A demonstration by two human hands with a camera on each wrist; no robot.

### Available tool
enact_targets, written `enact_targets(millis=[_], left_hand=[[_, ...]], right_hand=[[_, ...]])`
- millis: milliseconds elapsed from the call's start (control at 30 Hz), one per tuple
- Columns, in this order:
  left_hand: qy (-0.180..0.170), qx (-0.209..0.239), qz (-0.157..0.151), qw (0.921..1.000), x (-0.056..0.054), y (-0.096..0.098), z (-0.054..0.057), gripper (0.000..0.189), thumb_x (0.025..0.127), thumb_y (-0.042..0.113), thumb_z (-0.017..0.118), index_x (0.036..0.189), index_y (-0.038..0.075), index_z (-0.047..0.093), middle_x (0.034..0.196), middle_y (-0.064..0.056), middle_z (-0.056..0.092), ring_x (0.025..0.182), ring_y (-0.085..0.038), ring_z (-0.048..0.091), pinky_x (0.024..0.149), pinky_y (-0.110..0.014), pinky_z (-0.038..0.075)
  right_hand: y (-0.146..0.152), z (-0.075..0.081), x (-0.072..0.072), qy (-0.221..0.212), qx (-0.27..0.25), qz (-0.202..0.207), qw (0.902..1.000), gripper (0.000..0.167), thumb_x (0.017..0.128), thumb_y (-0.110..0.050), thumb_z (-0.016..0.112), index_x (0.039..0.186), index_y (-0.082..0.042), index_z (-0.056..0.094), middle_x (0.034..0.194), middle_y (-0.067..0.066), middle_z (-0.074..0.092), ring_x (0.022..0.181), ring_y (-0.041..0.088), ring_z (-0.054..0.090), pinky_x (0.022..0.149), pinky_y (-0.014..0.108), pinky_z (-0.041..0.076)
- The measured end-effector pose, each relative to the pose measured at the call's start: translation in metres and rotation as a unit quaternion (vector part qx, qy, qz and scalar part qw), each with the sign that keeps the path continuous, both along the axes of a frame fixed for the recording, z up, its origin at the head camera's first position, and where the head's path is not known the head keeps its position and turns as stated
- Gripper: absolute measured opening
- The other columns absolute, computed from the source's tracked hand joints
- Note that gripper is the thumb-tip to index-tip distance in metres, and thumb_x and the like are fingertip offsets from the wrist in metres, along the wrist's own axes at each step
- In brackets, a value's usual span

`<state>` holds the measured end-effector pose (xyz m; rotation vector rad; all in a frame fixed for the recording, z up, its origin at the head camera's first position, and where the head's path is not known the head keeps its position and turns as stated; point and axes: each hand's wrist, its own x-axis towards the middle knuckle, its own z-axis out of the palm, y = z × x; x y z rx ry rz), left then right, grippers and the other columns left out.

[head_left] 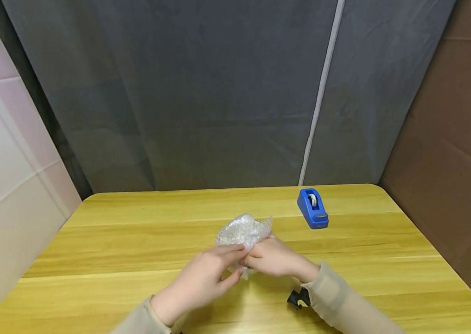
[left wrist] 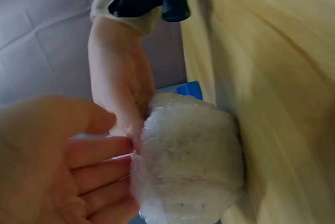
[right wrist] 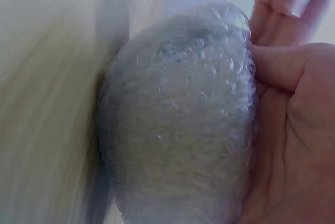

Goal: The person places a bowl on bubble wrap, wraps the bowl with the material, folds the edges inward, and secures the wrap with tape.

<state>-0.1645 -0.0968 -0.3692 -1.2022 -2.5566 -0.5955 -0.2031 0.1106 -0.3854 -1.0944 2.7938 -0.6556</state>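
A rounded bundle of clear bubble wrap (head_left: pixel 244 230) rests on the wooden table between both hands. What lies inside cannot be made out through the bubbles. My right hand (head_left: pixel 272 255) holds the bundle's near right side, its thumb (right wrist: pixel 280 67) against the plastic in the right wrist view. On the near left, my left hand (head_left: pixel 206 273) has its fingers fairly straight, and their tips touch the wrap's edge. The left wrist view shows these fingers (left wrist: pixel 104 182) alongside the bundle (left wrist: pixel 191 161).
A blue tape dispenser (head_left: pixel 313 208) with a roll in it stands at the back right of the table (head_left: pixel 135 222). A dark wrist camera (head_left: pixel 299 298) sits by the right sleeve. Grey cloth (head_left: pixel 202 93) hangs behind the table, brown cloth (head_left: pixel 448 139) at the right.
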Motion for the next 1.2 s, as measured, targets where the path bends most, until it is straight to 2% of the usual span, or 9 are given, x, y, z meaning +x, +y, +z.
enact_targets(millis=[200,333,467,567,700,833,967,1100,1200], left_hand=[[0.060,-0.116,0.005,0.9915,0.005,-0.004,-0.003,0.045,0.094,0.030,0.061,0.134,0.011,0.058,0.137,-0.001,0.055,0.125,-0.014,0.052,0.105,-0.048,0.035],[0.080,-0.157,0.014,0.9843,0.005,-0.001,-0.005,0.049,0.095,0.040,0.057,0.136,0.011,0.057,0.137,-0.002,0.054,0.126,-0.015,0.051,0.107,-0.050,0.032],[0.106,-0.180,0.023,0.9775,0.005,0.004,-0.008,0.055,0.094,0.049,0.056,0.134,0.011,0.059,0.135,-0.003,0.057,0.125,-0.017,0.052,0.108,-0.053,0.031],[0.116,-0.186,0.030,0.9752,0.003,0.007,-0.010,0.058,0.090,0.053,0.060,0.130,0.011,0.062,0.130,-0.002,0.061,0.120,-0.018,0.055,0.108,-0.052,0.031],[0.124,-0.201,0.036,0.9711,-0.004,0.011,-0.012,0.052,0.085,0.050,0.068,0.121,0.013,0.067,0.119,0.001,0.067,0.109,-0.017,0.060,0.107,-0.052,0.033],[0.117,-0.215,0.029,0.9691,-0.014,0.017,-0.012,0.037,0.082,0.048,0.072,0.102,0.017,0.070,0.100,0.005,0.071,0.097,-0.016,0.063,0.106,-0.055,0.034],[0.089,-0.223,0.024,0.9703,-0.020,0.021,-0.010,0.029,0.082,0.047,0.071,0.085,0.019,0.068,0.086,0.008,0.069,0.091,-0.015,0.063,0.106,-0.058,0.033],[0.076,-0.229,0.025,0.9701,-0.023,0.025,-0.009,0.028,0.084,0.047,0.069,0.083,0.019,0.068,0.085,0.009,0.069,0.090,-0.014,0.062,0.107,-0.059,0.030],[0.069,-0.225,0.025,0.9717,-0.023,0.026,-0.011,0.028,0.084,0.048,0.069,0.086,0.019,0.068,0.087,0.009,0.069,0.091,-0.014,0.061,0.108,-0.059,0.029]], right_hand=[[0.002,0.002,-0.002,-0.025,0.031,0.018,0.9990,0.033,0.102,-0.032,0.042,0.117,-0.022,0.070,0.106,-0.014,0.069,0.111,0.011,0.057,0.107,0.051,0.030],[0.007,0.005,-0.005,-0.042,0.047,0.037,0.9973,0.030,0.101,-0.028,0.043,0.103,-0.019,0.072,0.091,-0.016,0.067,0.095,0.005,0.058,0.105,0.049,0.031],[0.011,0.010,-0.007,-0.049,0.056,0.066,0.9951,0.029,0.099,-0.026,0.044,0.101,-0.017,0.072,0.092,-0.015,0.067,0.092,0.004,0.057,0.102,0.045,0.033],[0.013,0.013,-0.009,-0.068,0.027,0.103,0.9920,0.025,0.096,-0.019,0.048,0.086,-0.012,0.070,0.073,-0.015,0.059,0.071,0.000,0.051,0.082,0.031,0.045],[0.016,0.018,-0.012,-0.115,-0.050,0.109,0.9861,0.024,0.093,-0.011,0.052,0.075,-0.007,0.069,0.062,-0.015,0.051,0.053,-0.002,0.039,0.050,0.017,0.038],[0.022,0.024,-0.014,-0.076,-0.093,0.069,0.9904,0.023,0.094,-0.011,0.053,0.094,-0.006,0.075,0.086,-0.005,0.070,0.073,0.003,0.057,0.064,0.022,0.050],[0.024,0.026,-0.014,-0.026,-0.060,0.049,0.9967,0.025,0.095,-0.012,0.052,0.105,-0.004,0.074,0.107,0.003,0.070,0.100,0.015,0.063,0.086,0.034,0.052],[0.021,0.021,-0.013,-0.012,0.032,0.029,0.9990,0.029,0.095,-0.018,0.052,0.114,-0.008,0.072,0.117,-0.002,0.068,0.112,0.016,0.061,0.107,0.052,0.034],[0.019,0.016,-0.012,-0.007,0.074,0.008,0.9972,0.030,0.096,-0.024,0.054,0.118,-0.013,0.071,0.121,-0.006,0.066,0.115,0.017,0.060,0.111,0.063,0.017]])
